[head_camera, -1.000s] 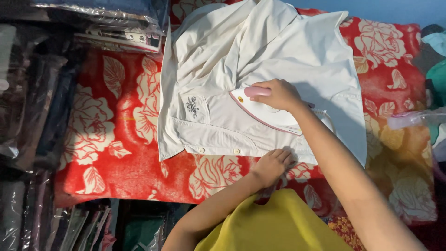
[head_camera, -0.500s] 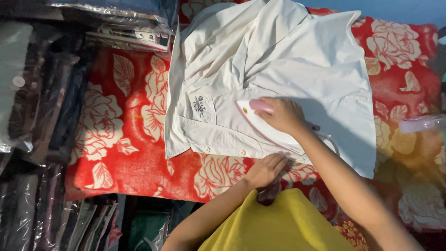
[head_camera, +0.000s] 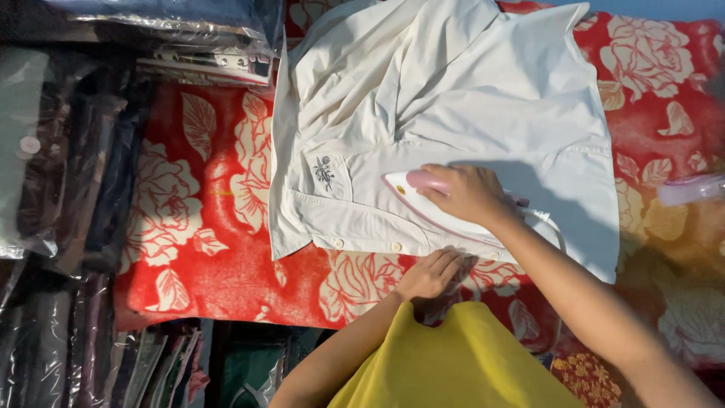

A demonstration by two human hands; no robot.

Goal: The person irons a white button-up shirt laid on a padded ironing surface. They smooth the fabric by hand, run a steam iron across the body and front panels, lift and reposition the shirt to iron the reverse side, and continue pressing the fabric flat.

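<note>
Shirt (head_camera: pixel 453 98) in cream white lies spread flat on a red blanket with pale rose print (head_camera: pixel 211 249), its buttoned edge running just ahead of our left hand (head_camera: pixel 432 273) and a small dark embroidered motif on the chest pocket beyond the iron's tip. Our right hand (head_camera: pixel 468 193) is closed around the pink handle of a white iron (head_camera: pixel 423 198) that rests on the shirt front. Our left hand lies palm-down with fingers loosely curled at the shirt's near hem, gripping nothing that we can make out. Far to the left of both hands, plastic-wrapped garments (head_camera: pixel 68 174) are stacked.
</note>
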